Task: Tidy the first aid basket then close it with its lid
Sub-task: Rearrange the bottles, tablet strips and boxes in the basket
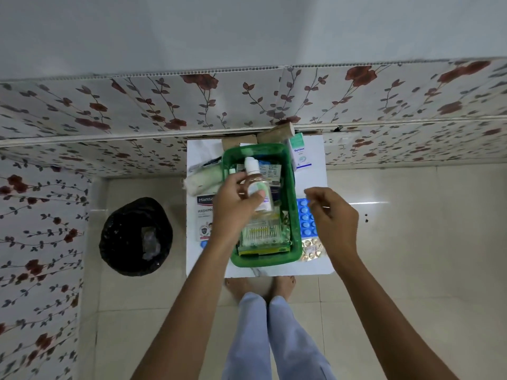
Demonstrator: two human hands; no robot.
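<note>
A green plastic basket [292,215] stands on a small white table [318,176], filled with boxes, strips and several packets. Over the basket, my left hand [233,207] holds a small clear bottle [256,185] with a white cap, tilted slightly. My right hand [333,218] hovers to the right of the basket, fingers loosely curled and holding nothing, above a blue pill strip [304,218]. A silver-gold blister strip [311,249] lies just below it. The basket's lid is not visible.
A white bandage roll [201,179] and a Hansaplast box [204,212] lie left of the basket. An Optibex box [299,153] and cardboard pieces [274,134] sit at the back. A black-lined bin [135,237] stands on the floor to the left; my feet are below the table.
</note>
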